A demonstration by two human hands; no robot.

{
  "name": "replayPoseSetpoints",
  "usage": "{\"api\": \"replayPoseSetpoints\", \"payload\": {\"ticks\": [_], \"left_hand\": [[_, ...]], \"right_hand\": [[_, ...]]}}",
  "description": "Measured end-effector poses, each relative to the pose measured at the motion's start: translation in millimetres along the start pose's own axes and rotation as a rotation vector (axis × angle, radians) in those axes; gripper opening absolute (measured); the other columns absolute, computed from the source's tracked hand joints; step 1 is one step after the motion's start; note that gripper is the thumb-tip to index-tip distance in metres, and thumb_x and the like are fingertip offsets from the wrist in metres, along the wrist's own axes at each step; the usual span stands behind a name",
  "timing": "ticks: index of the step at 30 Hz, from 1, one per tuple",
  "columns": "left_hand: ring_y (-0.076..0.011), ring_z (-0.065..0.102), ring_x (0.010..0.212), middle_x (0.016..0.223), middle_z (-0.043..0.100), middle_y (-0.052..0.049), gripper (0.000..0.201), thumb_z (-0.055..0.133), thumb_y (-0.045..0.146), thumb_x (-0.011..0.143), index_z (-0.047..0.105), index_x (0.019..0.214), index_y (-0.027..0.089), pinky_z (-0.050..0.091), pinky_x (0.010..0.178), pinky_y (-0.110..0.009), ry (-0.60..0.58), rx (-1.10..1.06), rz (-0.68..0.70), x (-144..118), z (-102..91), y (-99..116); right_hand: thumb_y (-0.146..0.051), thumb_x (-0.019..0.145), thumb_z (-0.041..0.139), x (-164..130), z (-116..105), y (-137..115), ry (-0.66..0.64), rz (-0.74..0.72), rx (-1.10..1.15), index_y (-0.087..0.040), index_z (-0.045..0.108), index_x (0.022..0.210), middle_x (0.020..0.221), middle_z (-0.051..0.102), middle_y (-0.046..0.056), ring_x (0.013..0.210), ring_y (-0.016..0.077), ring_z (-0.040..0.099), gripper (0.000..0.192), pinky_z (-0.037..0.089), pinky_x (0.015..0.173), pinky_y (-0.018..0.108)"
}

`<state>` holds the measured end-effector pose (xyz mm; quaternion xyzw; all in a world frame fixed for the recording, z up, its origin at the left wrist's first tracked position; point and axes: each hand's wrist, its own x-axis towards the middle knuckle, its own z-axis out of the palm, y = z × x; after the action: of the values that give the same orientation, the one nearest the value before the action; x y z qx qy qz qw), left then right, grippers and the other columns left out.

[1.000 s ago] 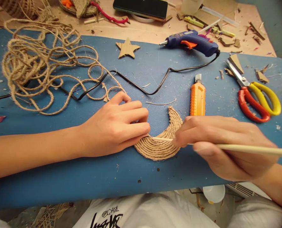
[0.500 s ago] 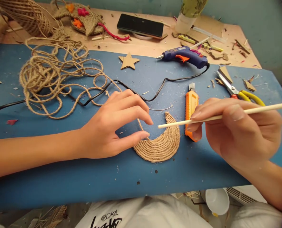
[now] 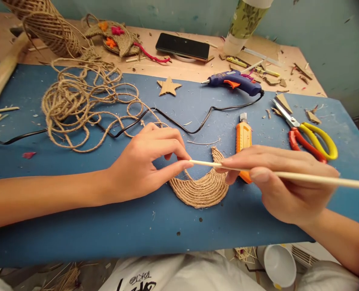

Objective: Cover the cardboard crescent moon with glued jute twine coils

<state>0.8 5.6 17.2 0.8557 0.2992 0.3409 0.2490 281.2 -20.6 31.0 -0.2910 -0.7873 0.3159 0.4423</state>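
A thin wooden stick [image 3: 303,178] lies across my right hand [image 3: 285,182], its fingers closed around it. The stick's tip meets the thumb and index finger of my left hand [image 3: 155,161], which pinch it. Beneath my hands, a crescent of coiled jute twine [image 3: 199,190] rests flat on the blue mat. My left fingertips hover over its left horn and hide part of it. An orange utility knife [image 3: 243,135] lies just beyond my right hand, its lower part partly covered.
Loose jute twine [image 3: 64,101] tangles at the left, near a hammer handle [image 3: 6,72]. A glue gun [image 3: 235,82] with a black cord, a cardboard star [image 3: 169,86], scissors [image 3: 314,139] and a phone [image 3: 183,45] lie farther back. A cup [image 3: 246,24] stands at the rear.
My right hand has moved left with the stick, bringing its tip to my left hand. My left thumb and index finger have closed on it. The view has shifted slightly.
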Motion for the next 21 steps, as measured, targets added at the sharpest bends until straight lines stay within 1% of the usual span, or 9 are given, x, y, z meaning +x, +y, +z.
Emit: {"api": "replayPoseSetpoints", "payload": {"ticks": [2,5,8,10,13,15,18,21], "left_hand": [[-0.0141,0.066,0.078,0.085,0.073,0.002,0.010,0.073,0.018,0.104,0.073,0.094,0.020,0.040,0.082,-0.036,0.024,0.073,0.058,-0.1,-0.9,-1.6],[-0.0152,0.065,0.076,0.087,0.073,0.000,0.012,0.070,0.020,0.106,0.069,0.094,0.020,0.039,0.084,-0.040,0.024,0.253,0.201,-0.9,-2.4,-4.2],[-0.0156,0.062,0.072,0.086,0.074,0.000,0.015,0.069,0.017,0.105,0.064,0.092,0.020,0.037,0.084,-0.043,0.018,0.414,0.345,-1.0,-4.4,-5.8],[-0.0154,0.062,0.072,0.084,0.074,0.001,0.018,0.069,0.016,0.103,0.061,0.088,0.022,0.037,0.082,-0.043,0.036,0.477,0.401,-0.6,-5.4,-6.4],[-0.0142,0.063,0.072,0.082,0.073,0.004,0.024,0.071,0.015,0.101,0.057,0.084,0.023,0.039,0.079,-0.042,0.076,0.517,0.445,-0.2,-6.5,-6.2],[-0.0143,0.064,0.071,0.083,0.074,0.004,0.024,0.072,0.013,0.097,0.055,0.085,0.023,0.039,0.079,-0.042,0.095,0.508,0.457,-0.2,-7.7,-5.2],[-0.0149,0.066,0.071,0.085,0.074,0.002,0.020,0.064,0.010,0.097,0.052,0.088,0.023,0.038,0.080,-0.043,0.076,0.454,0.417,0.3,-10.4,-3.9],[-0.0130,0.059,0.063,0.076,0.067,0.004,0.024,0.058,0.013,0.101,0.045,0.083,0.023,0.039,0.080,-0.043,0.052,0.384,0.356,2.1,-12.5,-5.7]], "right_hand": [[-0.014,0.102,0.072,-1.2,-1.8,-2.5,-0.053,-0.048,-0.086,-0.026,0.081,0.136,0.103,0.085,0.007,0.081,0.0190,0.081,0.037,0.067,0.065,0.031],[-0.013,0.100,0.074,-2.4,-3.1,-3.7,-0.068,-0.091,-0.119,-0.022,0.080,0.135,0.108,0.085,0.008,0.086,0.0186,0.082,0.037,0.068,0.070,0.029],[-0.014,0.100,0.075,-0.7,-2.1,-4.0,-0.074,-0.090,-0.111,-0.020,0.082,0.131,0.106,0.085,0.007,0.088,0.0186,0.083,0.032,0.069,0.072,0.027],[-0.014,0.100,0.074,1.7,-0.6,-4.3,-0.064,-0.064,-0.067,-0.021,0.083,0.130,0.104,0.085,0.007,0.086,0.0185,0.082,0.031,0.069,0.070,0.028],[-0.012,0.101,0.072,4.5,1.6,-3.4,-0.034,-0.017,0.042,-0.021,0.083,0.130,0.100,0.085,0.008,0.082,0.0182,0.082,0.032,0.068,0.067,0.029],[-0.009,0.101,0.070,4.4,2.4,-1.0,-0.009,0.021,0.117,-0.020,0.083,0.131,0.098,0.085,0.008,0.081,0.0188,0.082,0.034,0.068,0.067,0.030],[-0.011,0.102,0.068,1.2,1.6,4.0,0.029,0.097,0.225,-0.022,0.084,0.130,0.102,0.085,0.009,0.079,0.0195,0.081,0.033,0.068,0.065,0.032],[-0.019,0.108,0.064,-2.3,-1.1,7.3,0.045,0.180,0.298,-0.024,0.084,0.129,0.107,0.085,0.009,0.077,0.0197,0.080,0.030,0.067,0.063,0.035]]}}
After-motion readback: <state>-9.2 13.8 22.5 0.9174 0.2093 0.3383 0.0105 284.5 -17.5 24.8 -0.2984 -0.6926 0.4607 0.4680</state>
